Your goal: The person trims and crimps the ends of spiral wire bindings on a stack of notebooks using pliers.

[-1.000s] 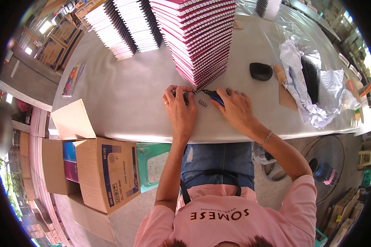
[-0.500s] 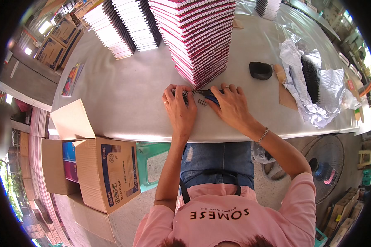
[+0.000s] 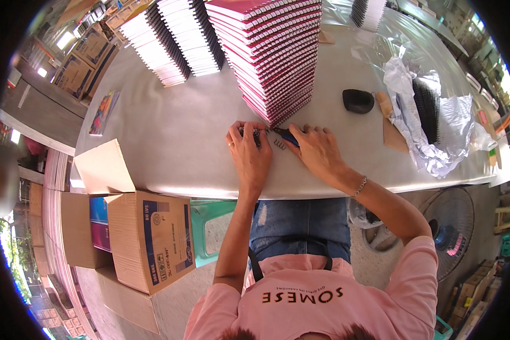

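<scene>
At the foot of a tall stack of red-covered, spiral-bound books (image 3: 277,62), my two hands work close together. My left hand (image 3: 249,158) has its fingers curled over a small dark, speckled thing (image 3: 256,136), mostly hidden beneath them. In my right hand (image 3: 318,148) is a pair of pliers (image 3: 289,136) with blue handles, its dark jaws pointing left toward the stack's lowest corner and my left fingers. Between the hands, a short loose piece of dark spiral coil (image 3: 279,145) lies on the table.
White spiral-bound stacks (image 3: 154,48) stand at the back left. To the right are a black rounded object (image 3: 357,100) and crumpled wrapping (image 3: 399,102) around black coils (image 3: 426,110). An open cardboard box (image 3: 150,238) sits below the table's left edge, beside a green stool (image 3: 207,212).
The view has shifted slightly. My right fingers have drawn closer together on the pliers, whose jaws stay near the stack's corner. My left hand keeps about the same place.
</scene>
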Tool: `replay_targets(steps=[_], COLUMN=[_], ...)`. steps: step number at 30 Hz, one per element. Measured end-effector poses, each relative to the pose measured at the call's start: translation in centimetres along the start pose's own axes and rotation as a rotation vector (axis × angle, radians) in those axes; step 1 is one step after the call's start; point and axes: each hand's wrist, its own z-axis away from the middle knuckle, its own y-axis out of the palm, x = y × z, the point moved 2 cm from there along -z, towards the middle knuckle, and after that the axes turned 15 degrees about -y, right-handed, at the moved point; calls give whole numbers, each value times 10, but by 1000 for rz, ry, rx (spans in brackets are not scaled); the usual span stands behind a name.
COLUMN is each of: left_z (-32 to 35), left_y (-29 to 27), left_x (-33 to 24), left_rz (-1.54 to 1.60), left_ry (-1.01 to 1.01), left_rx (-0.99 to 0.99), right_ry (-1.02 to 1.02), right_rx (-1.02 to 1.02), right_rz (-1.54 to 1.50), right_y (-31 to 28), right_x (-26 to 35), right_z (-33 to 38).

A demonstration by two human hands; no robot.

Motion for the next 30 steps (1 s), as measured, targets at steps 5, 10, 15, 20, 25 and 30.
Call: replay_targets(steps=[5,10,15,20,25,30], left_z=[2,1,1,1,1,0], left_y=[-1,0,0,-1,0,-1], left_x=[0,1,0,0,2,0], left_rz=[14,20,19,15,21,22], left_ry=[-12,25,2,-1,14,9], left_rx=[-9,-21,-3,2,-11,-2], right_ry=[-10,-30,-21,-29,9,58], right_rx=[-91,-118,-88,-110,-75,-87], right_rz=[57,74,67,81,50,45], right_y=[-5,-5,-4,-3,-1,-2], right_x=[2,2,3,5,7,10], right_z=[10,10,6,7,5,7])
